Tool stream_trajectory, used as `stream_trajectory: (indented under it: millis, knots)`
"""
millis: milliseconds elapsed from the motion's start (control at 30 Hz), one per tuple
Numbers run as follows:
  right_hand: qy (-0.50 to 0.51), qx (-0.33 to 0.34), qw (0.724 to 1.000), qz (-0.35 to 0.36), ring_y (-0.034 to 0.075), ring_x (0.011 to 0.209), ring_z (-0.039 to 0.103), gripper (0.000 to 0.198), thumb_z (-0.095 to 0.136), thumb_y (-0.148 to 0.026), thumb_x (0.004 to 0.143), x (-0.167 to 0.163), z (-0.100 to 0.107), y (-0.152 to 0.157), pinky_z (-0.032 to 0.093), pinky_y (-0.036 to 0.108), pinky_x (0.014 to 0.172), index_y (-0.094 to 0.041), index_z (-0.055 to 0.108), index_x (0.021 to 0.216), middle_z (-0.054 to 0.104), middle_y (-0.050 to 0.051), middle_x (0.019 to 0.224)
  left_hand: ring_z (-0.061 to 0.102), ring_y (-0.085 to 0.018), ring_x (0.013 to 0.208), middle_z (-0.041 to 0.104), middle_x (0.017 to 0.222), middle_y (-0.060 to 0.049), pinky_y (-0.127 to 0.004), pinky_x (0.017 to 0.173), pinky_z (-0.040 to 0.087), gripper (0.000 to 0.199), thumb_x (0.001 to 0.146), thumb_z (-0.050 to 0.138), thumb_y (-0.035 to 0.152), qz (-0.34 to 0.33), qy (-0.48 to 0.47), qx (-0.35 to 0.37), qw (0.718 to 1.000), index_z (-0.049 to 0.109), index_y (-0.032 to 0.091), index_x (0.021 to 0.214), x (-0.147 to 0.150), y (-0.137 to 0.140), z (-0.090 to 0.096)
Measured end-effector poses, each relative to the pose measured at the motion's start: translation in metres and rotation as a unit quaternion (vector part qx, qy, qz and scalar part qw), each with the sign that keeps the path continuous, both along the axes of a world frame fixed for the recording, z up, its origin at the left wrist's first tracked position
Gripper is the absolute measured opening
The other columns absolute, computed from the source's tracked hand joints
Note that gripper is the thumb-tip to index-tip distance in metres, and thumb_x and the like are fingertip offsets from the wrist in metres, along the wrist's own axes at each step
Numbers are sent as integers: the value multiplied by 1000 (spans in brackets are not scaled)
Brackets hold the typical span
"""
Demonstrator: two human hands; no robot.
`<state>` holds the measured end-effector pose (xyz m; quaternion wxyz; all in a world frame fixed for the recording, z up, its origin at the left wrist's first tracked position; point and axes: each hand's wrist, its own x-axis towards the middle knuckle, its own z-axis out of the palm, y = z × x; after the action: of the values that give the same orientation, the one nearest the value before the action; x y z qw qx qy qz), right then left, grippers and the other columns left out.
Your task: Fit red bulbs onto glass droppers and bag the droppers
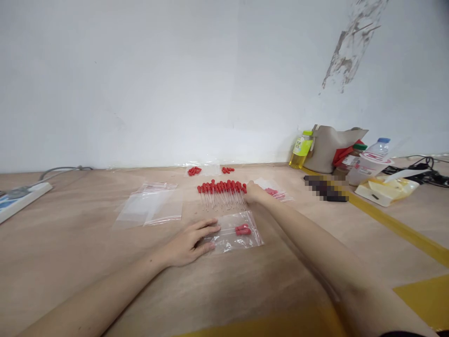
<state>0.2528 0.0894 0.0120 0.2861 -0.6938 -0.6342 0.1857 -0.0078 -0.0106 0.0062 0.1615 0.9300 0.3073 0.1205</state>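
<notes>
My left hand lies on the table with its fingers spread, the fingertips resting on the left edge of a clear zip bag. Inside that bag are red-bulbed droppers. Behind it is a row of glass droppers with red rubber bulbs, bulbs pointing to the wall. My right hand reaches to the right end of this row, its fingers curled in beside the last bulb. What it pinches there is hidden. Just right of it lies another clear bag with red-bulbed droppers in it.
Flat clear zip bags lie to the left. Along the wall are small red bulbs on clear plastic. At the right stand a yellow-capped bottle, a beige container, a cup and a tissue pack. A power strip sits far left.
</notes>
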Motion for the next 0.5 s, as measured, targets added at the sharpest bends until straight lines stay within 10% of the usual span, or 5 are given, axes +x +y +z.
stream_trajectory:
  millis: [300, 500]
  knots:
    - [136, -13, 991, -13, 12, 37, 45, 47, 56, -16, 65, 42, 12, -49, 37, 23, 36, -16, 38, 109, 45, -6, 48, 34, -20, 122, 33, 136, -3, -36, 101, 30, 42, 87, 39, 40, -5, -6, -3, 1000, 39, 28, 127, 0, 1, -1]
    - [429, 102, 897, -34, 9, 41, 47, 50, 55, -17, 63, 34, -17, -89, 44, 22, 36, -23, 29, 105, 45, -9, 58, 34, -21, 122, 34, 136, -2, -38, 100, 31, 42, 86, 40, 40, -3, -12, -1, 1000, 39, 29, 127, 0, 2, -3]
